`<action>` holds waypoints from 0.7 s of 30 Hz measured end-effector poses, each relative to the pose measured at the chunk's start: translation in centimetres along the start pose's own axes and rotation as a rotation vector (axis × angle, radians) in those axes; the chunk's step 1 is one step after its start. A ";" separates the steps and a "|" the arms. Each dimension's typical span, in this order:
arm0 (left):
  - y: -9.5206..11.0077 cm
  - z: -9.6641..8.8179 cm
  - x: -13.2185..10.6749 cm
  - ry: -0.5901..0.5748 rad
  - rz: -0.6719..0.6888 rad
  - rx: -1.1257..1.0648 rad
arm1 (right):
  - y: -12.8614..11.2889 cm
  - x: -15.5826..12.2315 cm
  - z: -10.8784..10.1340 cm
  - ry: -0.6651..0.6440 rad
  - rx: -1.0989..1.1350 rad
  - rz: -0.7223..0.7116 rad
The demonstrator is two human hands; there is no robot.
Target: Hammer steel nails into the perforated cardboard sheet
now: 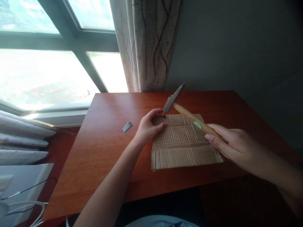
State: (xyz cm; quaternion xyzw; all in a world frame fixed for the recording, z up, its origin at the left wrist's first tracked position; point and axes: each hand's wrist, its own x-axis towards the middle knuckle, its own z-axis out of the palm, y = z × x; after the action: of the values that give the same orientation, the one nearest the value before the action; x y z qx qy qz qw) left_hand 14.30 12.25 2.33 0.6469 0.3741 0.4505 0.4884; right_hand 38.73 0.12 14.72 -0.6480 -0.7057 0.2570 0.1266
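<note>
My right hand (pixel 227 142) is wrapped round the wooden handle of a hammer (pixel 184 112), near its end. A green label shows on the handle, and the metal head slants up and away. At the far left corner of a piece of cardboard (pixel 182 157) dotted with rows of holes is my left hand (pixel 151 124). Its thumb and fingers are apart, with holed cardboard showing between them. The lower end of the hammer head meets its fingertips in the picture; I cannot tell whether they touch. Left of that hand lies a small bundle of nails (pixel 127 126).
Everything rests on a reddish-brown wooden table (pixel 99 157). Behind it hang a patterned curtain (pixel 153 47) and a grey wall (pixel 232 47), with a bright window (pixel 35 75) to the left. White and black cables (pixel 28 205) are at the lower left.
</note>
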 end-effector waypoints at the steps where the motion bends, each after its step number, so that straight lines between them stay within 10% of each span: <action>1: 0.0 0.0 0.0 -0.001 0.001 -0.001 | 0.0 0.0 -0.1 -0.005 -0.006 -0.005; 21: 0.1 0.1 0.0 -0.003 -0.010 -0.003 | 0.2 0.1 0.6 -0.039 0.015 -0.013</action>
State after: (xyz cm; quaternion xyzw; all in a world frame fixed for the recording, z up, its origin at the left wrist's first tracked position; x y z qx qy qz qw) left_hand 14.35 12.21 2.43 0.6451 0.3757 0.4476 0.4922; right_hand 38.60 0.09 14.14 -0.6375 -0.7102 0.2741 0.1190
